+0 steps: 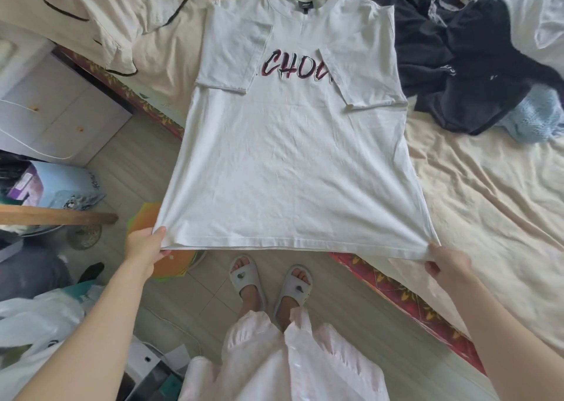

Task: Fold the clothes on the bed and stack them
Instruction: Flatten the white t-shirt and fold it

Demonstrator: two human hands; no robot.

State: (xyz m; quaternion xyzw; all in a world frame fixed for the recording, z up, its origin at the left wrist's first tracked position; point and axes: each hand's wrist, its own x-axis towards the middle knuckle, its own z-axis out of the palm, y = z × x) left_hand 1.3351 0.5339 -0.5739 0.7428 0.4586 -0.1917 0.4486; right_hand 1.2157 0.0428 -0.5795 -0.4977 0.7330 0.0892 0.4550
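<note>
White T-shirt (293, 168) ran lengthwise from its hem toward twelve o'clock on the bed (488, 187), my left hand (145, 249) and right hand (448, 263) each pinching one hem corner, equally near.

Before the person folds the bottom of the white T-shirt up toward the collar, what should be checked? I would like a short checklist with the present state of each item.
1. Left hand pinches the left hem corner of the white printed cotton T-shirt: ok.
2. Right hand pinches the right hem corner: ok.
3. Both short sleeves folded inward over the chest: ok.
4. Hem pulled straight between the hands: ok.
5. Body fabric smooth: not ok, light wrinkles remain.
6. Dark crumpled clothes pile apart from the shirt: cannot tell; it lies very close to the right sleeve edge.
</note>
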